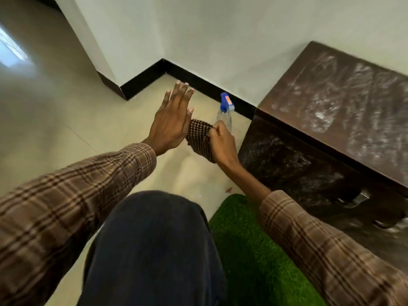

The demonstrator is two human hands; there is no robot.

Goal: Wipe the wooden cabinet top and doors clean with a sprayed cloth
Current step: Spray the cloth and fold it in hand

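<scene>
A dark wooden cabinet (344,102) stands at the right against the wall; its top and door front show pale dusty smears. My right hand (223,143) grips a brown checked cloth (199,140) just left of the cabinet's door. My left hand (171,117) is held flat with straight fingers, its palm against the cloth's left side. A clear spray bottle (225,111) with a blue head stands on the floor behind my right hand, near the skirting.
Beige tiled floor (88,120) spreads to the left. A black skirting (198,82) runs along the white wall. A green grass-like mat (254,250) lies before the cabinet. My dark-trousered knee (152,246) fills the lower middle. Metal door handles (362,198) show at lower right.
</scene>
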